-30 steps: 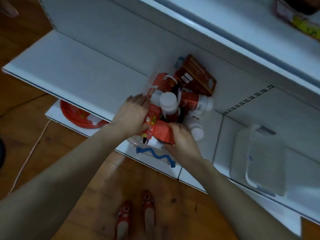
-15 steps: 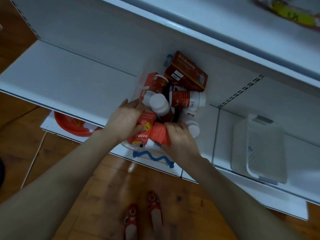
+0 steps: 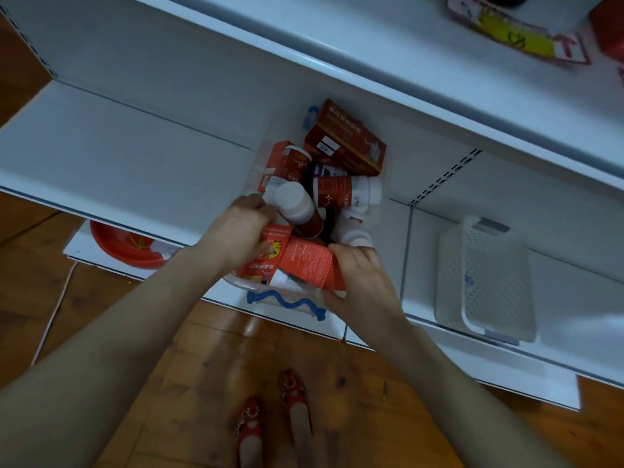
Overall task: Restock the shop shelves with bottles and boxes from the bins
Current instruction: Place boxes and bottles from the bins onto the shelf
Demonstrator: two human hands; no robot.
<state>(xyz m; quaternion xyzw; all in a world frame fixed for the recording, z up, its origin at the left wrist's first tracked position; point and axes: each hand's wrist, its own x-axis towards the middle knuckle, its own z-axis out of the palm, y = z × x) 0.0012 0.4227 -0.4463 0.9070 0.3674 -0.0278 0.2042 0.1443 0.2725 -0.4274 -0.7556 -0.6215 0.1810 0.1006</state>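
Note:
A clear bin with a blue wavy handle (image 3: 287,304) sits on the white lower shelf (image 3: 135,163), piled with red bottles and boxes. My left hand (image 3: 236,234) grips a red box with a yellow duck print (image 3: 270,255) at the bin's near left. My right hand (image 3: 358,275) holds another red box (image 3: 309,263) by its right end. Behind them lie a white-capped bottle (image 3: 297,204), a red bottle on its side (image 3: 344,192) and a dark red carton (image 3: 347,143).
An empty white perforated basket (image 3: 486,282) lies on the shelf to the right. A red bowl (image 3: 131,246) sits on the bottom shelf at the left. Packets (image 3: 516,38) rest on the upper shelf. Wooden floor and my red shoes (image 3: 270,413) are below.
My left hand's fingers have curled round the duck-print box. My right hand keeps its hold on the other red box. The view shifted slightly.

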